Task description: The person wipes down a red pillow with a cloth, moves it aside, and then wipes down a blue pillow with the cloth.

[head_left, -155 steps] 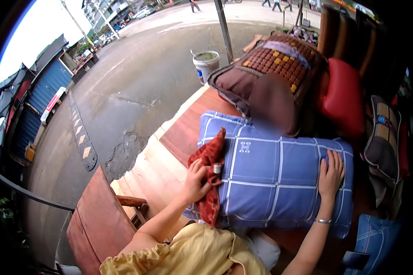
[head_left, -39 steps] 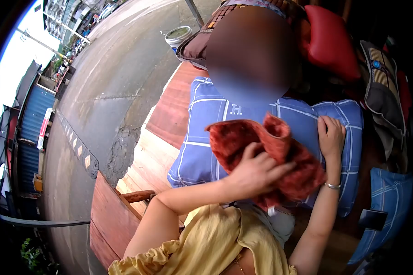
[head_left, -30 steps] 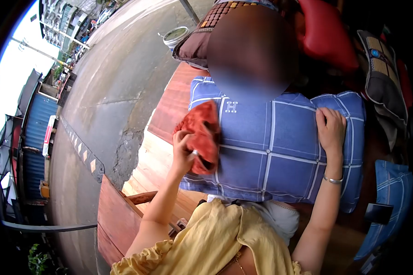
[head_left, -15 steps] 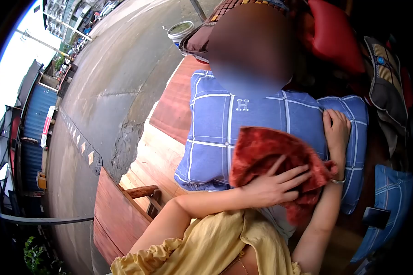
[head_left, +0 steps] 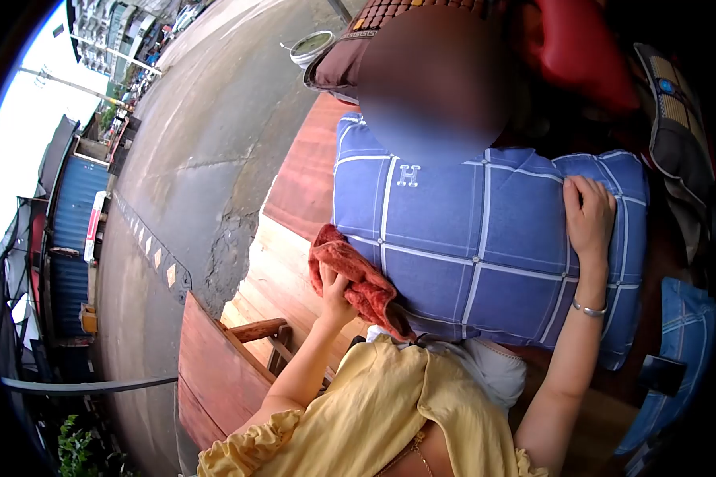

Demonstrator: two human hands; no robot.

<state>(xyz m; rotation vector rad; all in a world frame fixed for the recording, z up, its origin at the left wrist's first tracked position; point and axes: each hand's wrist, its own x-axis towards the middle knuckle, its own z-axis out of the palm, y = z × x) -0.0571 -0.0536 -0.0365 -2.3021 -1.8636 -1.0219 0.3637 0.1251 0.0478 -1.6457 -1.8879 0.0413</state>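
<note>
A blue pillow (head_left: 437, 238) with white check lines and a letter H lies across my lap and the wooden seat. My left hand (head_left: 336, 296) grips a crumpled red cloth (head_left: 358, 278) at the pillow's left edge. Toward the pillow's right end, my right hand (head_left: 590, 213) rests on the fabric with its fingers slightly bent and holds nothing. A silver bracelet (head_left: 589, 308) circles that wrist.
Reddish wooden planks (head_left: 306, 171) extend beyond the pillow, with a brown beaded cushion (head_left: 334, 67) and a red cushion (head_left: 585, 56) behind. A white bucket (head_left: 310, 49) stands on the road. A wooden stool (head_left: 215, 366) is at lower left. Denim-blue fabric (head_left: 684, 318) lies at right.
My left hand has swept the red cloth from over the pillow's right part back to its left edge. It went back and forth across the pillow before. My right hand remains on the right end.
</note>
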